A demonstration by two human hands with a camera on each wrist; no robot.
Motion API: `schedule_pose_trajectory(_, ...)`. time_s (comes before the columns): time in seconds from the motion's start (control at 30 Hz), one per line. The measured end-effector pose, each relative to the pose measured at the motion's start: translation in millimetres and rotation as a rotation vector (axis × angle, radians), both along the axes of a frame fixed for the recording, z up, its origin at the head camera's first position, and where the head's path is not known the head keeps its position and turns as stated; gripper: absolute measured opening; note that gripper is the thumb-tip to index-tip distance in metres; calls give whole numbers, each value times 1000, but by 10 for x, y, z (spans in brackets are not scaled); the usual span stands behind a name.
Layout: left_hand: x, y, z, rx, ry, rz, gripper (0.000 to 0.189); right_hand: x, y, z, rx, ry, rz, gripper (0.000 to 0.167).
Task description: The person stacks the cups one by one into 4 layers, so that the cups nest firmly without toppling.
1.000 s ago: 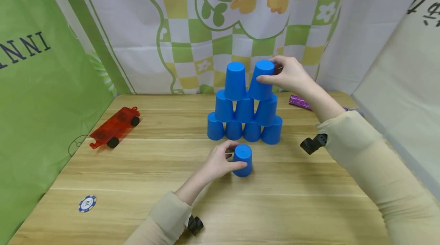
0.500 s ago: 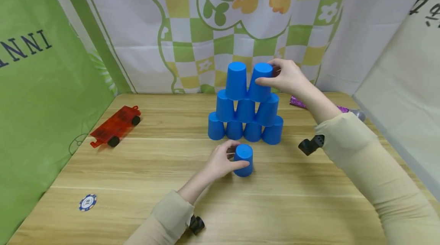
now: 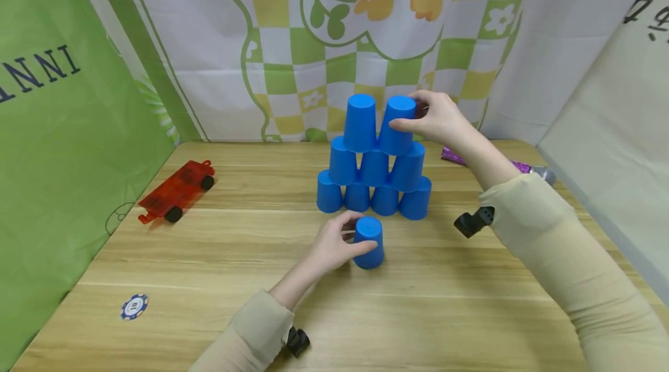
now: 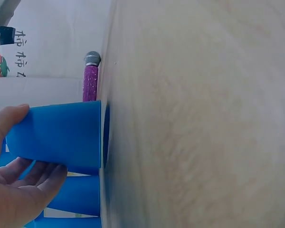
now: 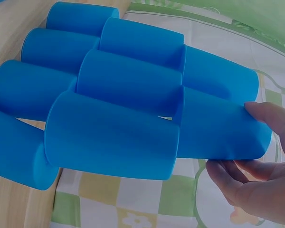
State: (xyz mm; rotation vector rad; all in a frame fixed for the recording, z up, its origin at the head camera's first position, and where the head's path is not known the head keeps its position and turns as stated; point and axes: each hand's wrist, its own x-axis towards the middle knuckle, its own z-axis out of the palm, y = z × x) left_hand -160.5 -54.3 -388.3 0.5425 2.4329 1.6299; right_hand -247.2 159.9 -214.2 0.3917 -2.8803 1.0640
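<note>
Upside-down blue cups stand stacked in rows: several at the bottom, three in the middle row (image 3: 373,168), two on top. My right hand (image 3: 441,116) grips the right-hand top cup (image 3: 395,134), thumb on its near side; in the right wrist view this cup (image 5: 218,126) sits on the row below. Left of it stands the other top cup (image 3: 360,123). In front of the stack, my left hand (image 3: 337,244) holds a separate upside-down blue cup (image 3: 369,233) at the table. The left wrist view shows thumb and fingers around that cup (image 4: 61,135), its rim close to the tabletop.
On the left lies a red toy cart (image 3: 177,191) with black wheels. A blue-and-white poker chip (image 3: 134,306) is on the tabletop (image 3: 418,314) at front left. Behind the right forearm lies a purple glitter microphone (image 3: 522,167). Printed curtains border the table's back and sides.
The right hand and its cup have dipped slightly onto the row below. The top of the left hand's cup has shifted up a little in the last half second. The stack stands unchanged.
</note>
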Motion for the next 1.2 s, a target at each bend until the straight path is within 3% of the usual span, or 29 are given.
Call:
schedule_pose_trajectory(0.27,-35,-112,138,39,18,30,46,24,25,-7,-25,8,1,66)
schedule_pose_trajectory(0.5,-80,-316,421,65,82,94,45,116,122,39,-75,-12,-6,72)
schedule_pose_trajectory(0.73,-114,-558,709,61,102,161,49,245,241,34,-109,-4,-19,73)
schedule_pose_trajectory(0.97,-133,-731,965,78,139,205,49,394,367,-76,-166,0,-24,72)
schedule_pose_trajectory(1.2,-171,-784,1214,86,198,230,50,563,479,-274,-198,36,-60,66)
